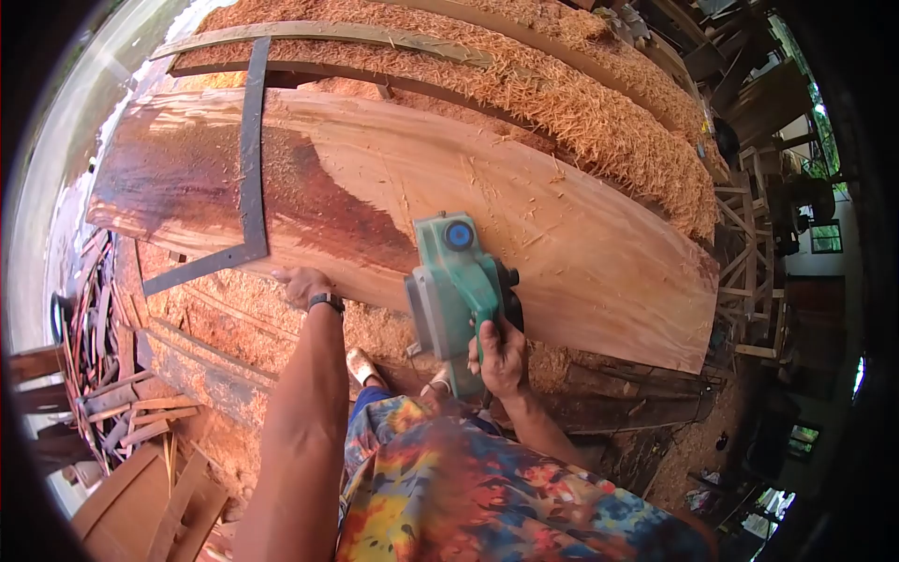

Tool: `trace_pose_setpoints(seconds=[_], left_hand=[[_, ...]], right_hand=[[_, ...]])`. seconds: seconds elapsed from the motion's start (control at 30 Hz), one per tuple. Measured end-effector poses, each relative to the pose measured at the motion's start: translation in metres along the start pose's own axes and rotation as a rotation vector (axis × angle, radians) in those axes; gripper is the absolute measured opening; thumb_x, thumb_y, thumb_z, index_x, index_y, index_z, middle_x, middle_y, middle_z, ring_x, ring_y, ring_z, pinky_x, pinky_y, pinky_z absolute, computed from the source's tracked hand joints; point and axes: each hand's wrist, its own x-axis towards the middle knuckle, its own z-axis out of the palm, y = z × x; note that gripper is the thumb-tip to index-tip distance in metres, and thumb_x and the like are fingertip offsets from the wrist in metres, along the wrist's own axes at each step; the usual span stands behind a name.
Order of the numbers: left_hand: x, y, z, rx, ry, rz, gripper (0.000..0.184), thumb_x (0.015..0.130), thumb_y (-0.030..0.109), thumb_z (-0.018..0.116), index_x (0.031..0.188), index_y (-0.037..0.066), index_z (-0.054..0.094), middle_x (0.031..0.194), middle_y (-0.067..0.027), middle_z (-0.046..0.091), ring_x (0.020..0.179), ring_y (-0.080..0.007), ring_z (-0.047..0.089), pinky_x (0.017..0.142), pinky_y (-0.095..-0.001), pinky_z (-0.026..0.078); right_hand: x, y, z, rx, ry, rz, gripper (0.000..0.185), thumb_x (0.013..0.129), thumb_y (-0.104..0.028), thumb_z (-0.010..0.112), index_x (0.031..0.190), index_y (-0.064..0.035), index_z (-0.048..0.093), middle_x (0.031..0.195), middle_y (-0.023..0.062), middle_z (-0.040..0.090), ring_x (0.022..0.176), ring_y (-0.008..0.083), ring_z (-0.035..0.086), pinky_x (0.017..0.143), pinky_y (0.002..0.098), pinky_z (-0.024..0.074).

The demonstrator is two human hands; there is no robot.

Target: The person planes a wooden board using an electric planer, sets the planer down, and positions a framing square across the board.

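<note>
Right hand [501, 358] on green planer [433, 281], fingers wrapped round the handle [479, 290], thumb along its side. Planer sits over the near edge of the board [609, 272], about mid-length, its near end overhanging toward the person. Blue-centred knob [458, 234] at its far end. Left hand [302, 286] at the near edge of the board, left of planer, well apart from it; fingers bent toward the edge, can't tell if they grip it or just rest. Dark watch [326, 301] on left wrist.

Board lies flat, runs left to right across the view; dark reddish patch [300, 201] on left part, paler wood on right, loose bits scattered on top. Metal square [251, 169] lies across left part of board, long leg past the far edge, short leg out over the near edge, corner just beside left hand. Shavings [609, 131] heaped beyond board, more below near edge. Wood strip [328, 36] behind. Scraps [103, 412] piled lower left. Colourful shirt [449, 496] at bottom, light shoe [361, 363] below near edge
</note>
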Motion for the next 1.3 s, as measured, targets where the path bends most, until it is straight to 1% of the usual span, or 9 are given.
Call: trace_pose_setpoints(seconds=[0.23, 0.47, 0.57, 0.7, 0.73, 0.83, 0.93, 1.1, 1.3], left_hand=[[0.009, -0.003, 0.008, 0.03, 0.039, -0.013, 0.097, 0.1, 0.065, 0.021, 0.113, -0.023, 0.06, 0.119, -0.0407, 0.061, 0.115, -0.0471, 0.062, 0.103, -0.0512, 0.047], [-0.009, 0.012, -0.006, 0.01, -0.059, -0.06, 0.095, 0.1, 0.064, 0.017, 0.117, -0.018, 0.061, 0.122, -0.0355, 0.062, 0.117, -0.0458, 0.061, 0.106, -0.0525, 0.043], [0.002, 0.009, 0.005, 0.008, 0.03, -0.065, 0.095, 0.099, 0.065, 0.026, 0.116, -0.022, 0.059, 0.119, -0.0351, 0.064, 0.113, -0.0445, 0.065, 0.099, -0.0482, 0.051], [-0.002, 0.006, 0.003, 0.005, -0.046, -0.064, 0.094, 0.101, 0.063, 0.018, 0.115, -0.019, 0.062, 0.12, -0.0347, 0.064, 0.116, -0.0451, 0.062, 0.105, -0.0511, 0.044], [-0.003, 0.006, 0.001, -0.021, -0.068, -0.07, 0.094, 0.101, 0.063, 0.019, 0.115, -0.019, 0.062, 0.12, -0.0346, 0.064, 0.116, -0.0448, 0.062, 0.105, -0.051, 0.044], [-0.026, 0.014, -0.016, -0.034, -0.082, -0.026, 0.094, 0.101, 0.063, 0.018, 0.116, -0.02, 0.061, 0.121, -0.0354, 0.063, 0.118, -0.0444, 0.061, 0.105, -0.0497, 0.044], [-0.024, 0.012, -0.017, 0.004, -0.086, -0.013, 0.096, 0.101, 0.063, 0.015, 0.116, -0.019, 0.061, 0.122, -0.0362, 0.062, 0.118, -0.0461, 0.06, 0.105, -0.0491, 0.044], [-0.013, 0.004, -0.011, 0.031, -0.066, 0.036, 0.098, 0.101, 0.065, 0.014, 0.112, -0.019, 0.063, 0.119, -0.0373, 0.062, 0.116, -0.0475, 0.06, 0.104, -0.0506, 0.044], [-0.006, 0.001, -0.001, -0.013, 0.007, 0.01, 0.099, 0.1, 0.067, 0.02, 0.107, -0.021, 0.064, 0.112, -0.0383, 0.065, 0.109, -0.049, 0.064, 0.098, -0.0516, 0.048]], right_hand=[[0.105, -0.033, 0.025, 0.019, 0.024, -0.055, 0.05, 0.104, -0.049, 0.05, 0.096, -0.0009, 0.059, 0.053, -0.0011, 0.047, 0.039, 0.0078, 0.042, 0.038, 0.0254, 0.033], [0.2, -0.06, 0.05, -0.067, 0.056, -0.155, 0.064, 0.096, -0.063, 0.054, 0.087, 0.0004, 0.06, 0.057, 0.0047, 0.053, 0.04, 0.0111, 0.049, 0.038, 0.0265, 0.0401], [0.169, -0.057, 0.043, -0.093, 0.036, -0.111, 0.063, 0.096, -0.063, 0.054, 0.086, -0.0008, 0.059, 0.057, 0.0037, 0.053, 0.041, 0.0108, 0.049, 0.038, 0.0264, 0.0396], [0.073, -0.025, 0.027, -0.007, 0.058, -0.062, 0.051, 0.102, -0.052, 0.052, 0.089, -0.0029, 0.059, 0.052, -0.0005, 0.048, 0.039, 0.0091, 0.044, 0.037, 0.0267, 0.0341], [0.046, -0.017, 0.021, 0.039, 0.054, -0.013, 0.044, 0.102, -0.044, 0.057, 0.079, -0.0069, 0.053, 0.052, -0.0005, 0.049, 0.039, 0.0089, 0.047, 0.036, 0.0267, 0.0354], [-0.032, 0.016, 0.006, 0.031, 0.007, -0.021, 0.037, 0.106, -0.04, 0.05, 0.094, -0.0048, 0.055, 0.055, -0.0018, 0.049, 0.045, 0.007, 0.047, 0.042, 0.025, 0.0379], [-0.067, 0.026, 0.0, 0.072, -0.031, 0.015, 0.041, 0.103, -0.044, 0.053, 0.1, -0.0034, 0.057, 0.06, -0.0022, 0.05, 0.05, 0.0059, 0.047, 0.045, 0.0242, 0.039], [-0.041, 0.022, 0.01, 0.036, -0.042, 0.051, 0.052, 0.101, -0.052, 0.053, 0.109, -0.0006, 0.055, 0.06, 0.0023, 0.05, 0.049, 0.0094, 0.048, 0.048, 0.0248, 0.0402], [0.05, -0.005, 0.057, -0.018, 0.028, -0.076, 0.046, 0.102, -0.047, 0.053, 0.1, -0.001, 0.058, 0.054, -0.0002, 0.047, 0.041, 0.008, 0.044, 0.039, 0.0244, 0.0353]])
